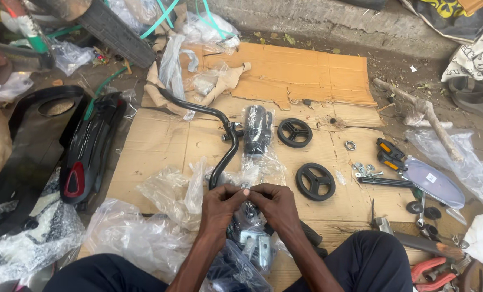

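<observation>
At far left I see a black mudguard (90, 148). My left hand (219, 208) and right hand (276, 206) meet at centre, fingertips pinched together on a clear plastic bag (249, 238) over my lap. Right of them lies a small black wheel (315, 181) on cardboard (160, 138).

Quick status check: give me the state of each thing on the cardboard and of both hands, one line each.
Left hand: pinching a small clear plastic bag.
Right hand: pinching the same bag, fingertips touching the left hand's.
Small plastic bag: hanging below the hands, metal parts inside.
Handlebar: lying flat, unwrapped.
Black grips: in their clear wrapper.
Two small wheels: flat, apart.
Pedals: loose, side by side.
Mudguard: unwrapped, beside the cardboard.
</observation>
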Demonstrator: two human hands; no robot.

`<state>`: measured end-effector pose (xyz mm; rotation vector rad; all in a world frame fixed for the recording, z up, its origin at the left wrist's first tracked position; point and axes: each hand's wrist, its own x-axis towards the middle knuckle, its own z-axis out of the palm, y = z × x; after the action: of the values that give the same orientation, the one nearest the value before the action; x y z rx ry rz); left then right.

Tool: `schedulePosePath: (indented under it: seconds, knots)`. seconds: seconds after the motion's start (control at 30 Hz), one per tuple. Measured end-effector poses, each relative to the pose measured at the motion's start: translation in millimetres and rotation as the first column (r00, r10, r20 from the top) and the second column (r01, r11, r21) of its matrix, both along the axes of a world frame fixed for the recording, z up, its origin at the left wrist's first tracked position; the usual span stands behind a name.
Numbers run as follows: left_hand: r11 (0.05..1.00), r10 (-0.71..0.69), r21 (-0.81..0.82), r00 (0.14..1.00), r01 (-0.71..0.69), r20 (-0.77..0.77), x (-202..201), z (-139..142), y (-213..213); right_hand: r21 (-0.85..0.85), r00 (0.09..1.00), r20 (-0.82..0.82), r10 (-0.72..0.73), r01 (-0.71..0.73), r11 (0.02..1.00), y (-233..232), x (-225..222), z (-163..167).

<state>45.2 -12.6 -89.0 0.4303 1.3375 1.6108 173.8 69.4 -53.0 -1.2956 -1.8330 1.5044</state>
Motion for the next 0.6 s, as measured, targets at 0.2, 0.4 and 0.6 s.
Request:
schedulePosePath:
  seconds: [0.2, 0.4, 0.6]
  knots:
    - [0.998, -0.043, 0.054, 0.998, 0.045, -0.041, 16.1, -4.6, -4.1, 0.205, 0.974, 0.059, -0.217, 0.201, 0.958, 11.8, 5.5, -45.8]
    - [0.972, -0.143, 0.226, 0.937, 0.071, 0.319, 19.6, -13.5, 0.2, -0.015, 0.906, 0.092, -0.414, 0.417, 0.909, 68.7, 26.8, -74.9]
    - [0.951, 0.019, 0.166, 0.587, -0.259, 0.809, -5.9, -21.5, -2.1, -0.26, 0.896, -0.356, -0.264, 0.176, 0.949, 44.8, 40.8, -48.3]
